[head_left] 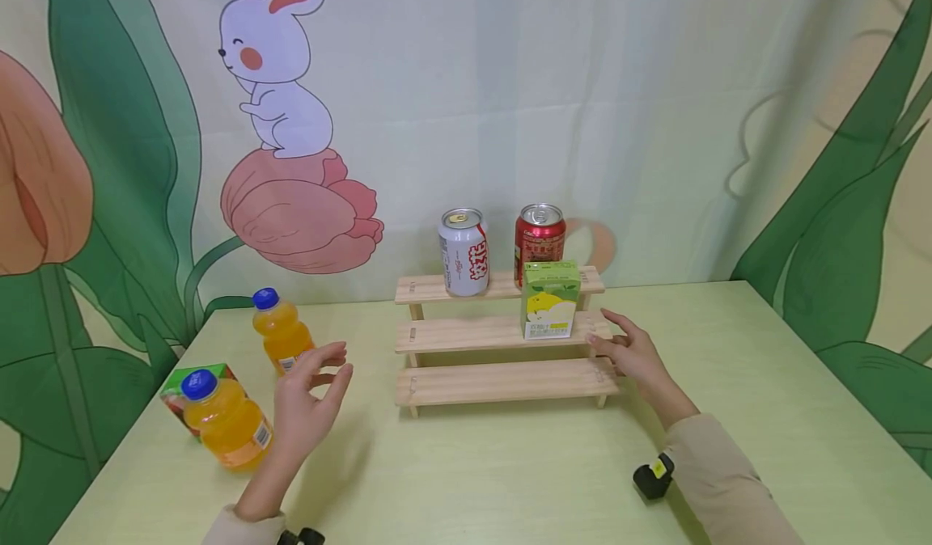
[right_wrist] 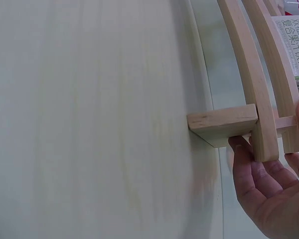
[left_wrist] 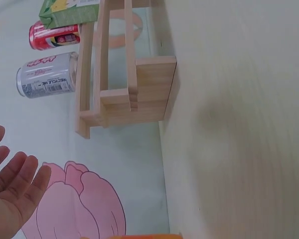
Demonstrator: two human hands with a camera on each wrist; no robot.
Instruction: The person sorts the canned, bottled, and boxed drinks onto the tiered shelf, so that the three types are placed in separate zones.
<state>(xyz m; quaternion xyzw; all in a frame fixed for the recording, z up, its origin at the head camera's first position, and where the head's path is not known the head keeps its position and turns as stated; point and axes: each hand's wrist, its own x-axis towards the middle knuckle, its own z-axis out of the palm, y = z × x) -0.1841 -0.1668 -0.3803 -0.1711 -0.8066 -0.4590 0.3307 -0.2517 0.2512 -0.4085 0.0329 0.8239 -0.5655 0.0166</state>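
Note:
My right hand point(head_left: 641, 359) grips the right end of a three-step wooden rack point(head_left: 502, 382). In the right wrist view its fingers point(right_wrist: 261, 181) curl at the rack's end, with the thumb by the middle step. On that step, just left of this hand, stands a green juice carton point(head_left: 551, 301). A white can point(head_left: 464, 254) and a red can point(head_left: 540, 234) stand on the top step. My left hand point(head_left: 309, 399) is raised left of the rack, fingers loosely bent and holding nothing. It overlaps a bottle of orange juice point(head_left: 280, 331) in the head view.
Nearer the table's left edge stands a second orange juice bottle point(head_left: 226, 424), partly in front of a green and red carton point(head_left: 195, 375). A printed curtain point(head_left: 437, 108) hangs behind the pale table point(head_left: 473, 480).

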